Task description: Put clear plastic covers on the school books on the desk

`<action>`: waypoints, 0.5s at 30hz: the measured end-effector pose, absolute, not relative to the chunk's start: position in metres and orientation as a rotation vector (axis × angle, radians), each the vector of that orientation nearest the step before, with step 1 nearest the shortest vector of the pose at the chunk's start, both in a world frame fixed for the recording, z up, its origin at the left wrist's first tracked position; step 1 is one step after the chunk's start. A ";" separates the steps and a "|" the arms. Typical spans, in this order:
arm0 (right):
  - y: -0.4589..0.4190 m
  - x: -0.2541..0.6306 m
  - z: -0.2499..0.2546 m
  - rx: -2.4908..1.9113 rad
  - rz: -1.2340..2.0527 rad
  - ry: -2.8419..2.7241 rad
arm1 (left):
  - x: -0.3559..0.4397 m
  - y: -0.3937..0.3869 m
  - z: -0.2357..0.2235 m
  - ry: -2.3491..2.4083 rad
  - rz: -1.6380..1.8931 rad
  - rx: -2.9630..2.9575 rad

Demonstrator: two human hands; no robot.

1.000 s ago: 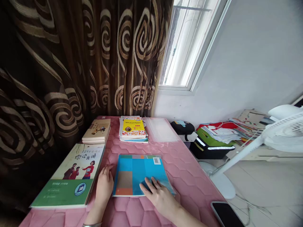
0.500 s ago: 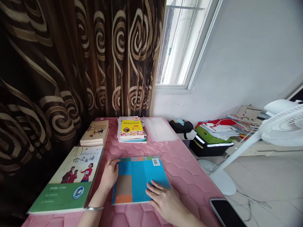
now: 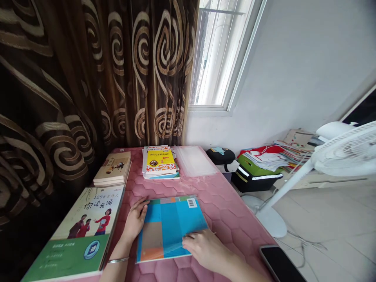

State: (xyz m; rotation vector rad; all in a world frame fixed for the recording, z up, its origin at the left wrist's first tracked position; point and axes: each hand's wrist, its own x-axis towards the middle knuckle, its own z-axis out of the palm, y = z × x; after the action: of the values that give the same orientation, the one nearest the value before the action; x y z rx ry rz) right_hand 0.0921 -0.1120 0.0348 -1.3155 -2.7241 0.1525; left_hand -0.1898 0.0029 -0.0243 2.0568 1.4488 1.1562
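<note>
**Two-Hand Work on Blue Back Cover: Hand Pos. & Step Status**

Workpiece: softcover book w/ blue, tan & orange blocks (image 3: 179, 219), barcode label (image 3: 192, 203) up, so presumably back cover. Lies flat, approx. mid-table, on pink quilted table cover (image 3: 243, 235). Sheen along near edge suggests clear film over cover; film outline not fully traceable.

L hand (image 3: 136, 217): at far L corner of book, fingers loosely bent, thumb along edge; no grip seen. Metal bangle (image 3: 118, 260) on L wrist.

R hand (image 3: 204, 246): on near R portion of book, fingers bunched & curled down. Whether they pinch film or only press: can't tell; fingertips partly hidden.

Step in hand (judged): working clear film at near R area, L hand steadying book.

Next move (judged): calls for L hand to hold corner w/o sliding book; R fingertips need sure purchase on film edge, low pull angle, to avoid creasing film.

Surroundings: green-and-cream book (image 3: 80, 237) just L of L forearm; small tan books (image 3: 113, 168) stacked behind it. Rear ctr.: pile topped by yellow-covered paperback (image 3: 160, 158); clear plastic sheets (image 3: 196, 160) to its R. Smartphone (image 3: 280, 264) at near R corner, well apart from book.
</note>
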 end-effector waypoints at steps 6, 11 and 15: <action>-0.050 0.090 0.108 -1.405 -0.230 -2.601 | -0.194 0.006 -0.027 1.476 1.316 1.774; 0.040 0.083 0.153 -1.568 -0.429 -2.429 | -0.193 0.007 -0.032 1.507 1.351 1.636; 0.097 0.074 0.154 -1.737 -0.402 -2.327 | -0.190 0.006 -0.035 1.547 1.312 1.746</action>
State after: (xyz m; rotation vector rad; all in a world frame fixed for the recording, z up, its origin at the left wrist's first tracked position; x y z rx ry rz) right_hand 0.0742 0.0970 0.1537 -1.7372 -2.3267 -0.4016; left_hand -0.1899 0.0062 -0.0352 1.7457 1.5468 1.3118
